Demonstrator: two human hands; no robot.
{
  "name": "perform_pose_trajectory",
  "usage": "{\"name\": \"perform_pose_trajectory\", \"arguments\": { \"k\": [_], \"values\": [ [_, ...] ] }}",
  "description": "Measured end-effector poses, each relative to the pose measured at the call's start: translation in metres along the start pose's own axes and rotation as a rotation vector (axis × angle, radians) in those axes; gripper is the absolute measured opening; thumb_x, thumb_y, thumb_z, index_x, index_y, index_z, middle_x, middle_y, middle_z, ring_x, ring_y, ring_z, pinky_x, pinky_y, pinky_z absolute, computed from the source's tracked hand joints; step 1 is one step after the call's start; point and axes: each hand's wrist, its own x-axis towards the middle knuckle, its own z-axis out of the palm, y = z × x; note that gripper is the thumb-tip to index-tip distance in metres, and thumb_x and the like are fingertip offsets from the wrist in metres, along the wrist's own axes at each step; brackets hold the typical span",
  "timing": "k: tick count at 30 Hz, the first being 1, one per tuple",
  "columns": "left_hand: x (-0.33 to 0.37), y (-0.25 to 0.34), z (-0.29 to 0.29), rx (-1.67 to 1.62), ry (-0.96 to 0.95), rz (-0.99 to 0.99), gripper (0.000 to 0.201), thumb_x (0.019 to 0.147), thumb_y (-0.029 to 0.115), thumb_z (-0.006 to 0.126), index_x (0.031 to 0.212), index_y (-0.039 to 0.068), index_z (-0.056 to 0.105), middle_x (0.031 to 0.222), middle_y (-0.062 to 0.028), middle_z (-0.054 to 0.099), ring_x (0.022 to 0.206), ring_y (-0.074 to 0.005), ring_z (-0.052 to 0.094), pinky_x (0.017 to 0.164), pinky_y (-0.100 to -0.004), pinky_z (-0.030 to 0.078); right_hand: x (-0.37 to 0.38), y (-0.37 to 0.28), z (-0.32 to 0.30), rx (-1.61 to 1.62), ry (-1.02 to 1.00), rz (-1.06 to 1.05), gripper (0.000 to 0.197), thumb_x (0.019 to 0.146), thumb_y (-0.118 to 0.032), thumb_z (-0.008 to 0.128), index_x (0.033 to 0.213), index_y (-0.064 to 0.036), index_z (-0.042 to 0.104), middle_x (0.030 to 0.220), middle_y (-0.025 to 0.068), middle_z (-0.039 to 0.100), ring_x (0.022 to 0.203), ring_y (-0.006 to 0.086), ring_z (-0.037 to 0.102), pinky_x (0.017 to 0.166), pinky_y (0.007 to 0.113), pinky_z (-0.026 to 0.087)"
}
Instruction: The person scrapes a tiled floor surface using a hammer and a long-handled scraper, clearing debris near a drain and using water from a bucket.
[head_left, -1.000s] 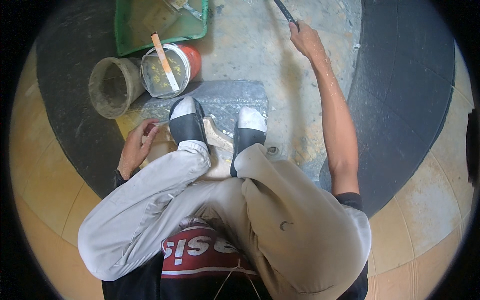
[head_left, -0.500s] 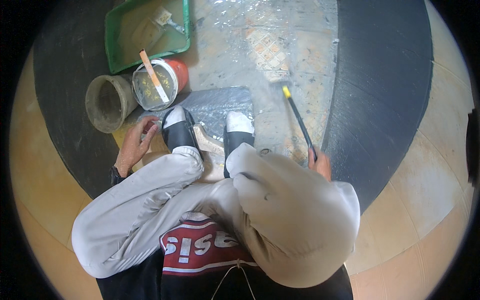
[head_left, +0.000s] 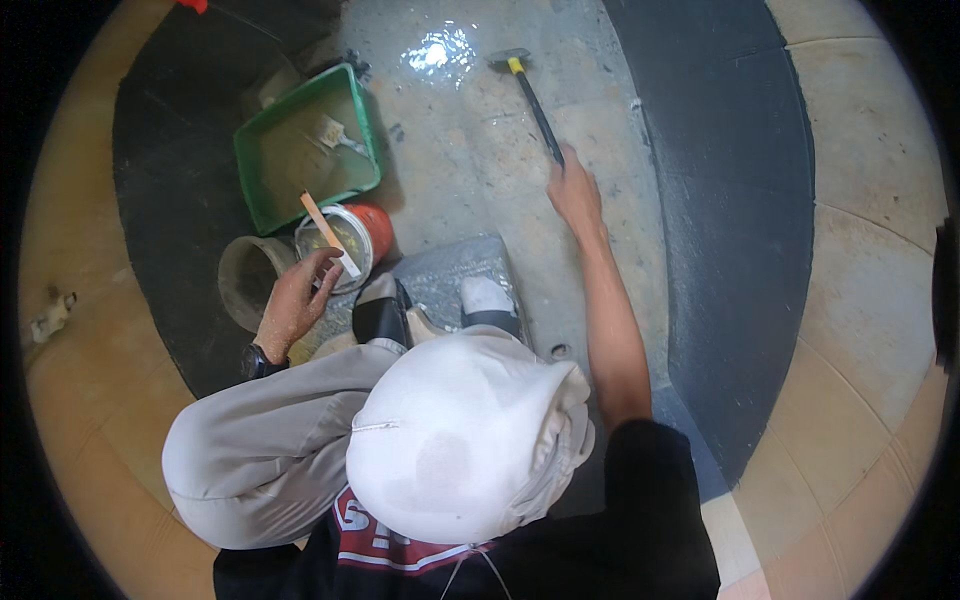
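The wet grey floor (head_left: 470, 185) takes up the middle, filmed with murky moisture and flecked with dark specks, a bright glare at its far part; the dark grey surround (head_left: 725, 210) curves along the right. Judged by that film, the floor work seems well begun but unfinished: wetting is done over much of it, while clouded patches and specks are left. The green tray (head_left: 374, 140) holds cloudy liquid, with the red bucket (head_left: 376, 232) just below it and the grey bucket (head_left: 236, 290) beside that. The long-handled tool (head_left: 541, 117) slants away to the right of the glare, its flat head at the far floor; the right hand (head_left: 578, 200) is wrapped firmly around its black handle. The left hand (head_left: 297, 303) is loosely curled, thumb apart from the fingers, near the paint-marked stick (head_left: 322, 222) across the red bucket; whether fingertips touch it is unclear. The white-handled brush (head_left: 338, 136) lies unused in the tray.
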Motion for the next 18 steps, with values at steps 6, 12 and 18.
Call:
{"name": "perform_pose_trajectory", "arguments": {
  "k": [6, 12, 18],
  "values": [
    [-0.001, 0.033, -0.022, 0.01, 0.017, -0.038, 0.028, 0.105, 0.019, 0.063, 0.127, 0.003, 0.064, 0.104, -0.0223, 0.072, 0.094, -0.0357, 0.073, 0.084, -0.0424, 0.055, 0.136, -0.031, 0.016, -0.004, 0.025, 0.041, 0.046, 0.106, -0.03, 0.047, 0.147, -0.0166, 0.059, 0.124, 0.028, 0.071, 0.121, 0.0478, 0.065, 0.104, 0.055, 0.051],
    [0.003, 0.029, -0.027, -0.038, 0.033, -0.047, 0.028, 0.105, 0.019, 0.063, 0.127, 0.001, 0.064, 0.104, -0.0207, 0.073, 0.094, -0.0304, 0.074, 0.086, -0.04, 0.055, 0.143, 0.04, -0.048, -0.083, 0.078, 0.036, 0.044, 0.107, -0.037, 0.046, 0.136, -0.0128, 0.068, 0.123, 0.0286, 0.07, 0.119, 0.0508, 0.064, 0.103, 0.056, 0.051],
    [0.016, 0.021, -0.025, -0.028, 0.004, -0.027, 0.028, 0.105, 0.02, 0.064, 0.126, 0.002, 0.065, 0.1, -0.0191, 0.073, 0.091, -0.0305, 0.072, 0.083, -0.0398, 0.054, -0.007, 0.138, -0.085, -0.138, 0.074, 0.024, 0.045, 0.103, -0.023, 0.053, 0.145, -0.0079, 0.062, 0.112, 0.0369, 0.066, 0.109, 0.0526, 0.066, 0.092, 0.049, 0.055]
  ]
}}
